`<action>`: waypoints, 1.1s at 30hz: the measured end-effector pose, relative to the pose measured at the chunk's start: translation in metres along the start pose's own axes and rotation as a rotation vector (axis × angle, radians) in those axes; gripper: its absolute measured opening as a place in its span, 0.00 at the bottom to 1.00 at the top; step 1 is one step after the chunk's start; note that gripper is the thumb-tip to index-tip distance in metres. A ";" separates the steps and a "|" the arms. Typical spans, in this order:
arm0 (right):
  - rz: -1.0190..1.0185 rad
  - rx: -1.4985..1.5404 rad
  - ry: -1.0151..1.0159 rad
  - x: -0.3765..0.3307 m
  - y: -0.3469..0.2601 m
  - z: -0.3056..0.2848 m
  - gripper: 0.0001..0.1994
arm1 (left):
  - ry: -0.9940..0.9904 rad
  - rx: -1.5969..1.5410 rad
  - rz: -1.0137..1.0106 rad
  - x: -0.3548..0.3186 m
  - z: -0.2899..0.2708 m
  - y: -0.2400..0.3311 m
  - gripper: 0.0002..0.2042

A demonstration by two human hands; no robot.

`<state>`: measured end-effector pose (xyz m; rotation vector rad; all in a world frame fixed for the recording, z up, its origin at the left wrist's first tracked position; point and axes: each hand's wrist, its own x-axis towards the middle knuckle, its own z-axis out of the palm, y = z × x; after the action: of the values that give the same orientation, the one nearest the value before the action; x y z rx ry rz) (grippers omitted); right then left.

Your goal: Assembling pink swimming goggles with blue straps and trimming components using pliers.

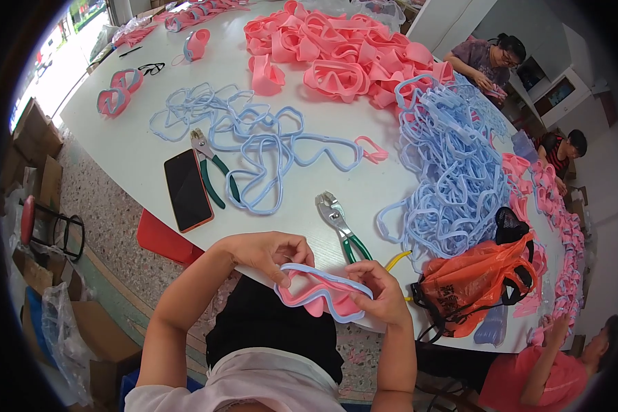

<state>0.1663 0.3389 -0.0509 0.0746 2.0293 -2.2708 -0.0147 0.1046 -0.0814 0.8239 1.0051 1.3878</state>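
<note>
Between my two hands, over the table's near edge, is a goggle frame with a light-blue rim around a pink soft skirt. My left hand grips its left end, the thumb on the blue rim. At the right end my right hand pinches the rim with fingers closed. Just beyond lie pliers with green handles. Farther left are a second pair of green-handled pliers and a dark phone. Loose light-blue goggle rims spread across the table past them.
A heap of blue rims stands to the right, with a pile of pink goggle skirts behind it. An orange plastic bag sits at the near right edge. Several people work along the right side. Cardboard boxes stand on the left floor.
</note>
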 end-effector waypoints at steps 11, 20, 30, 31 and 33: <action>-0.040 0.131 -0.089 0.003 0.002 -0.004 0.24 | -0.185 -0.145 -0.104 0.008 -0.001 0.001 0.22; -0.235 0.271 0.322 0.006 0.017 0.010 0.22 | 0.599 0.339 0.267 0.008 0.054 -0.010 0.20; -0.134 -0.058 0.607 -0.034 0.022 0.003 0.21 | 0.891 0.896 0.430 0.017 0.057 -0.022 0.16; -0.066 -0.063 0.575 -0.041 0.019 0.005 0.20 | 0.887 0.894 0.432 0.018 0.057 -0.021 0.16; 0.003 -0.050 0.522 -0.048 0.025 0.013 0.21 | 0.878 0.782 0.385 0.019 0.057 -0.016 0.14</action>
<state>0.2168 0.3252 -0.0691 0.7370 2.3001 -2.3795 0.0428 0.1290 -0.0762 1.0093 2.2510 1.7444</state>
